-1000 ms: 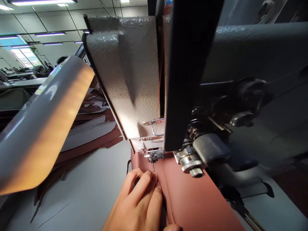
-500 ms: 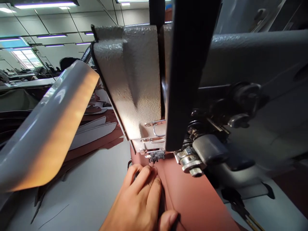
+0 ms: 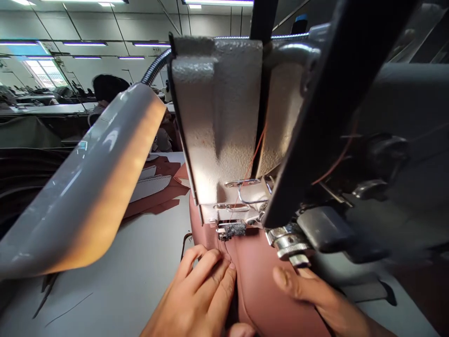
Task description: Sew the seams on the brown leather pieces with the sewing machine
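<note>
My left hand (image 3: 203, 295) presses bent fingers onto a reddish-brown leather piece (image 3: 261, 281), close in front of the presser foot (image 3: 224, 231) of a sewing machine (image 3: 220, 112). Its fingertips are together along a seam line in the leather; the thumb is partly cut off below. My right hand (image 3: 326, 299) is at the leather's right edge, its thumb over the top side and its other fingers mostly hidden. Just above that hand is a knurled metal knob (image 3: 289, 243). An orange-red thread (image 3: 257, 147) runs down the machine head.
A tubular lamp (image 3: 94, 187) leans in from the left on a bendy neck. Cut leather pieces (image 3: 154, 201) lie on the white table (image 3: 140, 271) beyond it. A dark bar (image 3: 326, 107) crosses in front of the machine. Another person (image 3: 108, 89) is in the background.
My right hand has come into view at the leather's right edge, where scissors showed before. My left hand stays by the presser foot. The camera view has shifted, so the machine appears farther right.
</note>
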### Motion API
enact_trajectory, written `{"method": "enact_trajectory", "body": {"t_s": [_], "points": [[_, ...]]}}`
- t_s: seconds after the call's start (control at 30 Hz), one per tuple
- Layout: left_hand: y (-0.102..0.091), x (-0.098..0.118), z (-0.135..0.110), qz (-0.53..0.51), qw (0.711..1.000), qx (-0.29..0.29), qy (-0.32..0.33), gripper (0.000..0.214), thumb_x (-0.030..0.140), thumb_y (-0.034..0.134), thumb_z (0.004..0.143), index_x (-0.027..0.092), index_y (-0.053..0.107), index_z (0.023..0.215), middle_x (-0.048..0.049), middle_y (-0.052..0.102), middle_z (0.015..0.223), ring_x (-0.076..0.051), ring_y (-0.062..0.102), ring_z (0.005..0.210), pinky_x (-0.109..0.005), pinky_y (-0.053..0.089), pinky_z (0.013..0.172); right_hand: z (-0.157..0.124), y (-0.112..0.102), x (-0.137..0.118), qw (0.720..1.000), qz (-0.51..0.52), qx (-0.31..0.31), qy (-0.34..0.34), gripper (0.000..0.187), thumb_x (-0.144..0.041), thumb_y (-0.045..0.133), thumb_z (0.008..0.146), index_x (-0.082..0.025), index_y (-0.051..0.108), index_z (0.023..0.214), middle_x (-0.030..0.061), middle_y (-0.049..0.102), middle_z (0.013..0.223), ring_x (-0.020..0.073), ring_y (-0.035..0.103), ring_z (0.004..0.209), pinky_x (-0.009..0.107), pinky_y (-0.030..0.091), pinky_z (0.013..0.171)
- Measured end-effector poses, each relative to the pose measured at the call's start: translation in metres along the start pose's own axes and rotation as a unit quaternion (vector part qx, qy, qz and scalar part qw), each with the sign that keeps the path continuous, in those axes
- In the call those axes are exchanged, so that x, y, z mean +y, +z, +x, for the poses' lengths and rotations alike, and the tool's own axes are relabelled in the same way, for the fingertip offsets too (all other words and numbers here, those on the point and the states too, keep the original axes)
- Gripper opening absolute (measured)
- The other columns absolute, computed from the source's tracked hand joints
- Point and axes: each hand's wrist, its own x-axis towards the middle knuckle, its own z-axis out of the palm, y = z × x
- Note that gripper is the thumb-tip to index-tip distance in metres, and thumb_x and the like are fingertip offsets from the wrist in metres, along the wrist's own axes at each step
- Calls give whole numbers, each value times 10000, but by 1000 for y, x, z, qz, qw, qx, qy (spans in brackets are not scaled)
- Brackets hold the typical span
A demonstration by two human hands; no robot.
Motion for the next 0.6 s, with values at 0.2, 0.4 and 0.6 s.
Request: {"method": "enact_trajectory", "body": {"t_s": [0.2, 0.4, 0.6], "points": [[-5, -3, 1, 4, 1000, -19, -2, 379, 392, 368, 953, 113, 608, 1040, -78, 682, 924, -234, 571, 944, -402, 370, 948, 2, 5, 6, 981, -139, 111, -80, 597, -327, 764, 676, -204, 556, 1222, 64, 559, 1262, 215, 491, 1210, 334, 319, 1084], [-10, -3, 8, -2, 1000, -22, -2, 355, 328, 335, 960, 102, 600, 1029, -75, 678, 887, -221, 570, 905, -379, 387, 897, 3, -4, 20, 986, -84, 134, -43, 524, -411, 781, 640, -177, 610, 1077, 92, 646, 1093, 278, 561, 1111, 405, 413, 989], [-5, -6, -3, 23, 1000, -15, -1, 319, 258, 358, 955, 98, 613, 1060, -73, 682, 1044, -216, 550, 1044, -364, 293, 1002, 7, 0, 27, 986, -28, 160, -35, 566, -408, 806, 609, -182, 599, 1084, 81, 641, 1119, 238, 556, 1124, 371, 393, 1008]]}}
